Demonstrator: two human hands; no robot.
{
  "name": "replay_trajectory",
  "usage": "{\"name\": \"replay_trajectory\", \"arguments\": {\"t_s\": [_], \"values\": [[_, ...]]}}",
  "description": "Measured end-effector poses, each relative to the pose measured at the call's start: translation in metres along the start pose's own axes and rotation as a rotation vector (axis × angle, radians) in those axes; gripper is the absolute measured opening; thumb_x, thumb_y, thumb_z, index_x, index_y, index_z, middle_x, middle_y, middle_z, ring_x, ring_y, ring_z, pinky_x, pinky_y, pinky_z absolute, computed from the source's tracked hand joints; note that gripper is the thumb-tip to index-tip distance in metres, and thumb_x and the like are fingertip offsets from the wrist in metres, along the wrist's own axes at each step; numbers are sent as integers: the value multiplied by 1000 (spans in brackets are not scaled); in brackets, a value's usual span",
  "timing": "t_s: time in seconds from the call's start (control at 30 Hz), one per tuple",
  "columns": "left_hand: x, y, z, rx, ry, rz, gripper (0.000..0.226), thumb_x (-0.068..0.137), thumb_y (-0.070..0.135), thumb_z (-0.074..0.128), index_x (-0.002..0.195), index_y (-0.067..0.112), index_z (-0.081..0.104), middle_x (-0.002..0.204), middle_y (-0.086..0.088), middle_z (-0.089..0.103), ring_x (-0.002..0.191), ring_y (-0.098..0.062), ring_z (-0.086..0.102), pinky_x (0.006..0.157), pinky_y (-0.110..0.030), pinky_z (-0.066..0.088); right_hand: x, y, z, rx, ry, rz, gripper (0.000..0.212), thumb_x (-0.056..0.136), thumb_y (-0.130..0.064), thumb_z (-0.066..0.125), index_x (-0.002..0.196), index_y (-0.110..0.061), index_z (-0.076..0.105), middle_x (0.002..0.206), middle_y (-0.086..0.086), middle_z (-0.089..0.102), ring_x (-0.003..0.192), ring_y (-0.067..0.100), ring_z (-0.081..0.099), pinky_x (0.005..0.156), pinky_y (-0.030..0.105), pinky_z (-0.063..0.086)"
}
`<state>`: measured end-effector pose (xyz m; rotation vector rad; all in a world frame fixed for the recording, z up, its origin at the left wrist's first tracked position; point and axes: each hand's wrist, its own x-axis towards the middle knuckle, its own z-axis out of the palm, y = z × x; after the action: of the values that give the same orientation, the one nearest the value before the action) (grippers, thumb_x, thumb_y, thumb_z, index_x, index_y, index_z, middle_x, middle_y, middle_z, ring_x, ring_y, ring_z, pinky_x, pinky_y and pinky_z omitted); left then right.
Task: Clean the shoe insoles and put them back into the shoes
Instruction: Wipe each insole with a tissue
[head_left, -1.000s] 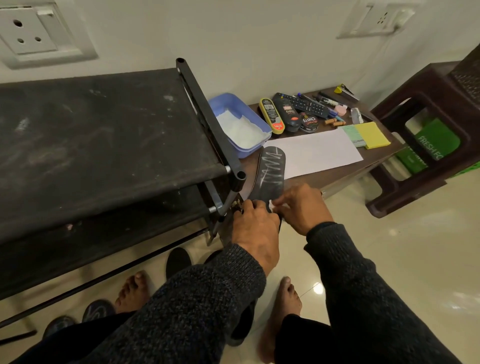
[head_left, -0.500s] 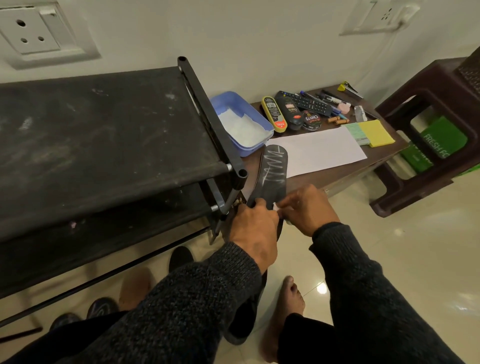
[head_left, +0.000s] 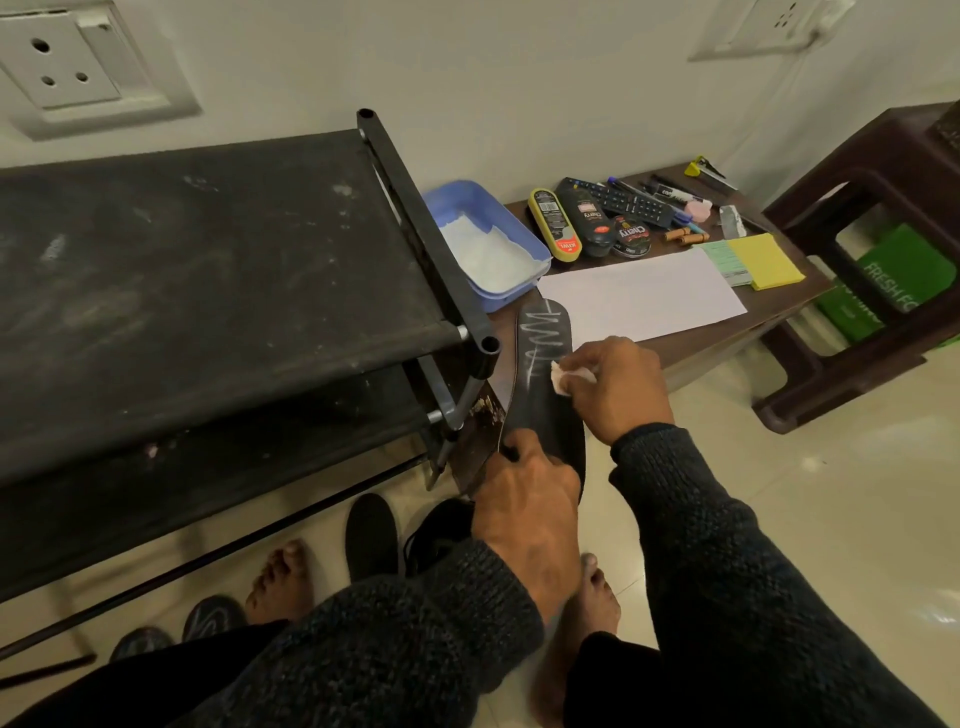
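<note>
home – shoe rack (head_left: 218, 270) | wall socket (head_left: 67, 62) | tiled floor (head_left: 831, 519)

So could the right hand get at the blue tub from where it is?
Probably yes: the right hand, pinching a white wipe on the insole, has only open tabletop between it and the blue tub.

The left hand (head_left: 524, 499) is gripping the insole (head_left: 545, 384) at its near end, fingers curled round it. The right hand (head_left: 615, 387), at one o'clock from the left, is pinching a white wipe (head_left: 569, 375) against it.
</note>
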<state>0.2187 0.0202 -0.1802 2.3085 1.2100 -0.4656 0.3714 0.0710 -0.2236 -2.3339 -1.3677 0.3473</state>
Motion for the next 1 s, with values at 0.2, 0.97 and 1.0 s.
{"name": "replay_trajectory", "arguments": {"t_s": [0.2, 0.97, 1.0], "values": [[5, -2, 9, 39, 87, 43, 71, 93, 48, 65, 146, 9, 37, 144, -15, 25, 127, -34, 38, 101, -45, 47, 2, -4, 6, -97, -55, -46, 24, 84, -7, 72, 102, -22, 78, 113, 9, 71, 102, 30, 66, 87, 38, 56], [32, -9, -11, 167, 73, -1, 48, 94, 36, 67, 135, 15, 54, 140, -15, 46, 132, -35, 38, 104, -49, 41, 82, -27, 30, -233, -21, -194, 24, 89, -7, 62, 104, -16, 79, 105, 16, 70, 103, 37, 61, 90, 40, 48], [32, -8, -12, 173, 68, 0, 48, 94, 36, 66, 135, 16, 54, 140, -15, 46, 132, -35, 38, 103, -49, 42, 79, -25, 27, -245, -42, -202, 24, 90, -8, 63, 105, -17, 79, 107, 15, 70, 104, 37, 61, 91, 41, 47]]}}
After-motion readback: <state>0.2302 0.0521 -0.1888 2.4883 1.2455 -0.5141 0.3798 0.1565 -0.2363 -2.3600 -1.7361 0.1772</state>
